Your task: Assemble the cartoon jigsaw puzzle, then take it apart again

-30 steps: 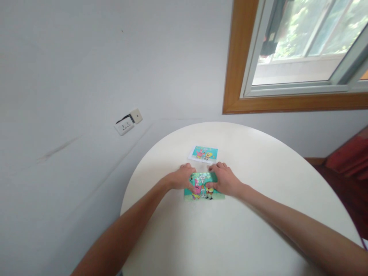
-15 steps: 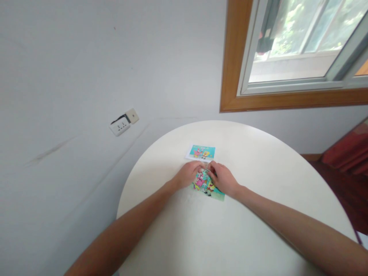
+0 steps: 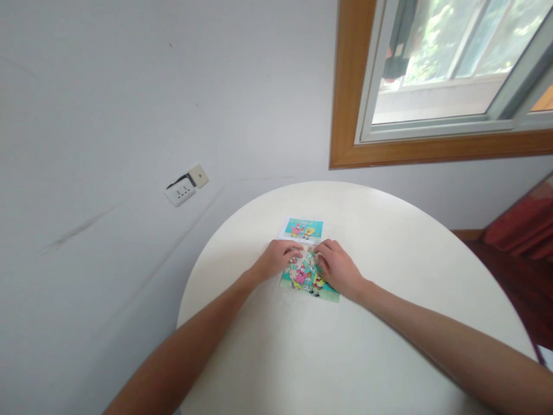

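Observation:
A jigsaw puzzle (image 3: 301, 278) with bright cartoon figures lies flat on the white round table, its upper part showing bare greyish patches. At its upper left corner is my left hand (image 3: 279, 257), fingers apart and reaching over the puzzle's edge. My right hand (image 3: 340, 267) rests at the upper right side, fingers curled down onto the puzzle; whatever they may hold is hidden. Just beyond both hands lies a picture card (image 3: 303, 229) with a similar pink and yellow cartoon scene on white paper.
The round table (image 3: 380, 242) stands close to a pale wall that carries a loose socket plate (image 3: 180, 191). A wood-framed window (image 3: 432, 151) is at the upper right, and a red curtain (image 3: 525, 225) hangs by the right edge.
My hands have drawn apart from their meeting at the puzzle's top. The left fingers have loosened and shifted left, uncovering more of the puzzle. My right hand has barely moved.

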A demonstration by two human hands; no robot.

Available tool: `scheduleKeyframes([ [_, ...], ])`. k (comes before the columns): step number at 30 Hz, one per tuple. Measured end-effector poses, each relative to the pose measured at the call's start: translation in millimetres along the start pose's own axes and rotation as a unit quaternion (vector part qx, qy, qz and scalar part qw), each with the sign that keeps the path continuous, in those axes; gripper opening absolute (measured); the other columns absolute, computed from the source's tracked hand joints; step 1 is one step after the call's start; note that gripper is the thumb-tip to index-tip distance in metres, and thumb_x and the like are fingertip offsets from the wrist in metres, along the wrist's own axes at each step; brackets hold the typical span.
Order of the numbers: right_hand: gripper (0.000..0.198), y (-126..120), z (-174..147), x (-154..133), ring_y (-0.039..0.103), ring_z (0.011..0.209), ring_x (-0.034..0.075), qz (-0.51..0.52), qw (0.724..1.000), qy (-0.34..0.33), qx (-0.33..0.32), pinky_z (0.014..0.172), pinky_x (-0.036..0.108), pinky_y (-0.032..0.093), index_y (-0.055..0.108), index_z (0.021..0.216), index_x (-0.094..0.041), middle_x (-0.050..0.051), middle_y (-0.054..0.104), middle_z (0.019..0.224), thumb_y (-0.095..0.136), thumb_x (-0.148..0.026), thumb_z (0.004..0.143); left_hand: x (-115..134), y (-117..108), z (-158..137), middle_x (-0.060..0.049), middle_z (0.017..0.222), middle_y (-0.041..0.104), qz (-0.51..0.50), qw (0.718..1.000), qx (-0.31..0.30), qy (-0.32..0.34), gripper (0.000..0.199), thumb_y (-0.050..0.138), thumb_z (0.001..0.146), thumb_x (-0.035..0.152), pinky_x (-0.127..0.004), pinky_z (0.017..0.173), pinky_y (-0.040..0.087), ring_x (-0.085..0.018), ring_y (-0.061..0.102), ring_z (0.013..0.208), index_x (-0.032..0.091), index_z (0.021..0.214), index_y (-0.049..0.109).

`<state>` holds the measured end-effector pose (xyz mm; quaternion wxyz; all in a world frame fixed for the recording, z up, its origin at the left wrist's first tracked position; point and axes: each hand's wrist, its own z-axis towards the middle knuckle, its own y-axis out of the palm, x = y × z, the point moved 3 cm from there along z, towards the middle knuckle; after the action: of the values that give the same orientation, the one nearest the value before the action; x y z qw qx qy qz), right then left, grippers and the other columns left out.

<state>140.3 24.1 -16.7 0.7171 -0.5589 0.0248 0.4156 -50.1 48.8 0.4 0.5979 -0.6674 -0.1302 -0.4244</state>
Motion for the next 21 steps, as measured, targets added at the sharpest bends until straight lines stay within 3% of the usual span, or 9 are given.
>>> scheduleKeyframes([
  [2, 0.018, -1, -2, -3, 0.05, 0.103, 0.023, -0.009, 1.0, -0.016, -0.018, 0.092, 0.037, 0.042, 0.061, 0.106, -0.019, 0.01, 0.058, 0.109, 0.051, -0.024, 0.092, -3, -1, 2, -0.005, 0.089, 0.076, -0.012, 1.0, 0.013, -0.007, 0.027, 0.05, 0.088, 0.026, -0.027, 0.072, 0.053, -0.017, 0.068, 0.07, 0.013, 0.1, 0.071],
  [8, 0.029, 2, -2, -8, 0.049, 0.107, 0.025, -0.023, 0.999, -0.022, -0.042, 0.091, 0.04, 0.04, 0.061, 0.116, -0.022, 0.009, 0.059, 0.117, 0.057, -0.036, 0.091, -12, 1, 7, -0.005, 0.096, 0.075, -0.027, 0.999, 0.036, 0.002, 0.027, 0.048, 0.088, 0.024, -0.029, 0.085, 0.051, -0.018, 0.068, 0.089, 0.015, 0.104, 0.068],
  [11, 0.044, 3, -5, -9, 0.047, 0.111, 0.029, -0.044, 0.998, -0.013, -0.051, 0.091, 0.042, 0.039, 0.059, 0.122, -0.022, 0.011, 0.057, 0.121, 0.061, -0.048, 0.087, -13, -2, 6, -0.005, 0.098, 0.074, 0.026, 0.999, 0.037, 0.003, 0.026, 0.049, 0.088, 0.023, -0.03, 0.089, 0.049, -0.019, 0.067, 0.092, 0.016, 0.099, 0.071],
  [14, 0.056, 3, -8, -9, 0.047, 0.11, 0.031, -0.06, 0.996, -0.004, -0.069, 0.09, 0.043, 0.039, 0.057, 0.124, -0.022, 0.013, 0.056, 0.12, 0.065, -0.056, 0.08, -6, -8, 1, -0.007, 0.112, 0.07, 0.111, 0.993, 0.01, 0.036, 0.025, 0.051, 0.088, 0.022, -0.033, 0.101, 0.042, -0.021, 0.061, 0.108, 0.018, 0.102, 0.071],
  [17, 0.049, 5, -7, -10, 0.051, 0.103, 0.029, -0.052, 0.995, 0.014, -0.087, 0.086, 0.041, 0.04, 0.059, 0.119, -0.02, 0.013, 0.059, 0.112, 0.067, -0.051, 0.081, 2, -13, -9, -0.009, 0.121, 0.064, 0.188, 0.979, -0.042, 0.059, 0.031, 0.062, 0.084, 0.027, -0.037, 0.107, 0.037, -0.024, 0.054, 0.116, 0.019, 0.114, 0.067],
  [21, 0.024, 9, -4, -11, 0.054, 0.097, 0.026, -0.042, 0.995, 0.027, -0.084, 0.083, 0.037, 0.04, 0.06, 0.106, -0.02, 0.01, 0.061, 0.103, 0.061, -0.037, 0.088, 6, -13, -18, -0.008, 0.114, 0.062, 0.2, 0.973, -0.103, 0.053, 0.036, 0.068, 0.08, 0.026, -0.035, 0.101, 0.041, -0.023, 0.055, 0.11, 0.021, 0.115, 0.065],
])
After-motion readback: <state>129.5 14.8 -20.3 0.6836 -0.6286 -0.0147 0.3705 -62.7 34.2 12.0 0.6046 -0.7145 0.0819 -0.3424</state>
